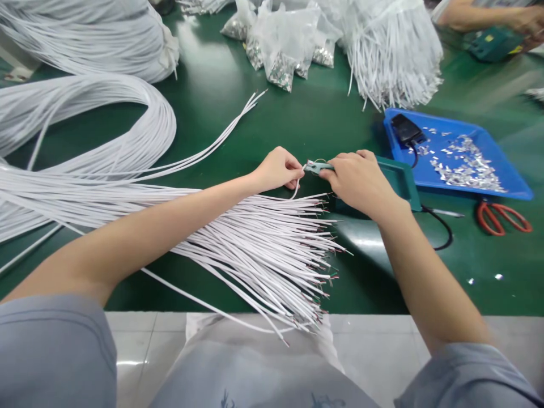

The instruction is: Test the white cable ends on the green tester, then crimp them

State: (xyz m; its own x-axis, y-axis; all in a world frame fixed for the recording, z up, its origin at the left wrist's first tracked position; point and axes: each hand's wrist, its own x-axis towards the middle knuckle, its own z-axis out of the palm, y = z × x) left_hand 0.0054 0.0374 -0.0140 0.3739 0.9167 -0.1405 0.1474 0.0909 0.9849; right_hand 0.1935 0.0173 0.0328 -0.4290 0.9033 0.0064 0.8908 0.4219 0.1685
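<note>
My left hand (281,169) pinches the end of a white cable (296,188) between thumb and fingertips. Closed around a small grey-green hand tool with a jaw-like tip (318,167), my right hand (359,177) brings that tip up to the cable end. The tip and the cable end meet or nearly so; the exact contact is too small to make out. Under my left forearm lies a fanned bundle of white cables (255,238), with thin coloured wires showing at their stripped ends. A green box (397,181) sits partly hidden behind my right hand.
A blue tray (516,170) holds small metal parts (467,164) and a black device (407,130). Orange-handled scissors (501,218) lie in front. Bagged parts (283,65) and cable bundles (395,51) line the back. A co-worker's hand (527,21) is at upper right.
</note>
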